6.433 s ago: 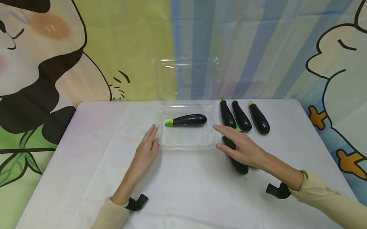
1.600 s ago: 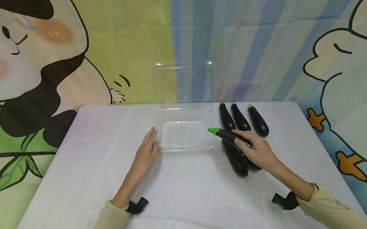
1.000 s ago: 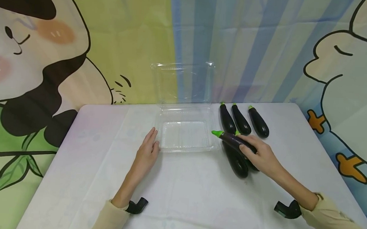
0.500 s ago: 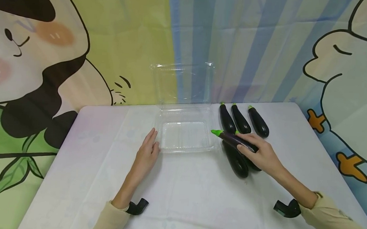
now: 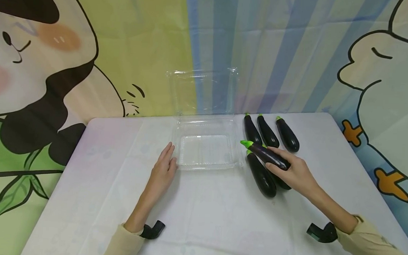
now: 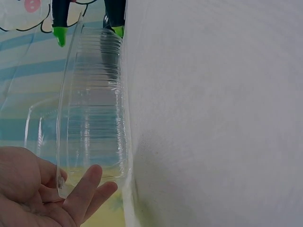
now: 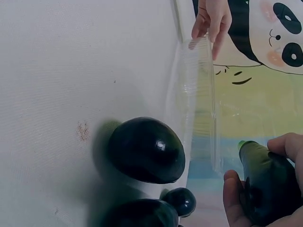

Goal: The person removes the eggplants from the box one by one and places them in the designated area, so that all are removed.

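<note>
My right hand [image 5: 293, 170] holds a dark eggplant [image 5: 270, 156] by its thick end, thumb on one side and fingers on the other. Its green stem end points left, toward the clear plastic container [image 5: 205, 167]. Below the held eggplant, two more lie side by side on the table; the nearer eggplant [image 5: 262, 176] shows fully, the other is partly covered by the hand. My left hand [image 5: 162, 167] rests against the container's left side with fingers extended. In the left wrist view, the fingers [image 6: 84, 194] touch the container's corner. The container's hinged lid [image 5: 206, 91] stands raised at the back.
Three eggplants lie in a row behind the right hand, the rightmost eggplant [image 5: 287, 134] a little apart. A white cloth covers the table [image 5: 199, 219]. A printed curtain [image 5: 146, 43] with cartoon animals hangs close behind the table's back edge.
Earlier an eggplant lay in the container; now the right hand holds one over the pile at the right. In the last half second it has shifted slightly right. The left hand stays put.
</note>
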A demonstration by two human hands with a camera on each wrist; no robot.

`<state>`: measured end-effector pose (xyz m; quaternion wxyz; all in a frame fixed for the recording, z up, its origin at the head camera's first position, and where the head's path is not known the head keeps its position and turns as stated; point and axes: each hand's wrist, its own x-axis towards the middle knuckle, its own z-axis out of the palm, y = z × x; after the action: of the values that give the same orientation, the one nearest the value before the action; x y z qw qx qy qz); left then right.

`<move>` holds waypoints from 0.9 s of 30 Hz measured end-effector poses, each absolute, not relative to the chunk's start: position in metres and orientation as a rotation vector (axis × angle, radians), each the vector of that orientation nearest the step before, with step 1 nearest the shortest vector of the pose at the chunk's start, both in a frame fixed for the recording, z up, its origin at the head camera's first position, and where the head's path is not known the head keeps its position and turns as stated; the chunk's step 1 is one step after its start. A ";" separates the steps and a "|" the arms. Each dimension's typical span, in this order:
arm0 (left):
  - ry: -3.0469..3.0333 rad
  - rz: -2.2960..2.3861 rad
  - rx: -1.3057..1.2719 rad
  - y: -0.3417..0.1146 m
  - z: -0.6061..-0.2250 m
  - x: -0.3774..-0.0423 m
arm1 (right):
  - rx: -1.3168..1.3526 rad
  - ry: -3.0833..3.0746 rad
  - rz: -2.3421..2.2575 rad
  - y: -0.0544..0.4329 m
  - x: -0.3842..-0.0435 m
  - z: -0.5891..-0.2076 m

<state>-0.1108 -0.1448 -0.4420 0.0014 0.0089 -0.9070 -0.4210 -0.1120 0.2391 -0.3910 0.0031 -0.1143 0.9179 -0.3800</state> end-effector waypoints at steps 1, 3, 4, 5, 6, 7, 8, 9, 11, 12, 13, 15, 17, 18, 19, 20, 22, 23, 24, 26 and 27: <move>-2.847 -1.321 0.027 -0.145 -0.442 -0.111 | -0.374 2.892 -1.185 0.240 -0.112 -0.391; -2.846 -1.325 0.031 -0.145 -0.442 -0.111 | -0.392 2.910 -1.173 0.241 -0.112 -0.392; -2.846 -1.325 0.031 -0.145 -0.442 -0.111 | -0.391 2.916 -1.161 0.241 -0.111 -0.392; -2.846 -1.327 0.030 -0.144 -0.442 -0.111 | -0.388 2.916 -1.155 0.242 -0.111 -0.392; -2.846 -1.327 0.031 -0.144 -0.443 -0.111 | -0.381 2.910 -1.150 0.243 -0.111 -0.392; -2.846 -1.329 0.032 -0.144 -0.443 -0.111 | -0.379 2.901 -1.149 0.244 -0.110 -0.393; -2.845 -1.333 0.032 -0.144 -0.442 -0.111 | -0.378 2.885 -1.156 0.245 -0.109 -0.393; -2.845 -1.338 0.033 -0.144 -0.442 -0.111 | -0.377 2.873 -1.158 0.246 -0.109 -0.393; -2.843 -1.346 0.032 -0.145 -0.442 -0.111 | -0.385 2.848 -1.180 0.247 -0.107 -0.393; -2.841 -1.349 0.032 -0.145 -0.442 -0.110 | -0.394 2.841 -1.187 0.248 -0.107 -0.394; -2.840 -1.351 0.031 -0.145 -0.442 -0.110 | -0.407 2.845 -1.192 0.248 -0.106 -0.395; -2.838 -1.357 0.030 -0.145 -0.443 -0.110 | -0.421 2.869 -1.195 0.249 -0.105 -0.396; -2.838 -1.355 0.024 -0.145 -0.443 -0.110 | -0.447 2.917 -1.202 0.249 -0.105 -0.398; -2.837 -1.354 0.024 -0.145 -0.443 -0.110 | -0.462 2.944 -1.209 0.249 -0.105 -0.399; -2.837 -1.351 0.024 -0.145 -0.443 -0.110 | -0.477 2.969 -1.225 0.249 -0.105 -0.400; -2.837 -1.348 0.023 -0.145 -0.443 -0.110 | -0.490 2.988 -1.243 0.250 -0.105 -0.401; -2.839 -1.343 0.022 -0.145 -0.443 -0.110 | -0.510 3.013 -1.277 0.250 -0.105 -0.402; -2.838 -1.342 0.022 -0.145 -0.443 -0.111 | -0.510 3.019 -1.284 0.250 -0.105 -0.403; -2.837 -1.343 0.026 -0.145 -0.443 -0.111 | -0.501 3.019 -1.288 0.250 -0.105 -0.403; -2.836 -1.344 0.023 -0.145 -0.443 -0.111 | -0.452 3.006 -1.273 0.250 -0.105 -0.402; -2.835 -1.346 0.020 -0.145 -0.443 -0.111 | -0.423 2.998 -1.259 0.250 -0.105 -0.401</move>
<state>-0.1109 -0.1453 -0.4427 0.0018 0.0065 -0.9034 -0.4288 -0.1051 0.2501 -0.4012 -0.0687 -0.1287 0.9121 -0.3832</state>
